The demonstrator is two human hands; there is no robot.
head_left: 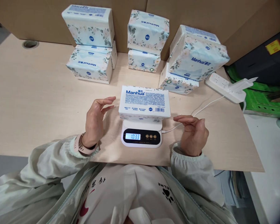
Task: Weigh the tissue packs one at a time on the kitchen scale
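"What takes up most of the bench (pixel 37 105)?"

"Three stacks of tissue packs along brown cardboard (pixel 37 20): the right stack (pixel 199 59) past the right hand (pixel 193 134), the left stack (pixel 91 35) past the left hand (pixel 95 119), the middle stack (pixel 147 34) straight ahead of both."

"What's inside them?"

"They look sealed, so I can't see. The near pack (pixel 144 101) lies on the white scale (pixel 142 144), between the two hands."

"Anything hard to make out?"

"A green thing (pixel 259 107), far out beyond the right hand, is cut off by the frame; I can't tell what it is. The near pack covers the scale's back. A white cable (pixel 206 106) runs from the scale past the right fingertips toward the power strip (pixel 226 87). The display (pixel 133 136) shows 1033, its decimal point tiny."

"And the hands?"

"Both loosely cupped, fingers curved inward, holding nothing. Each is just beside the near pack, apart from it."
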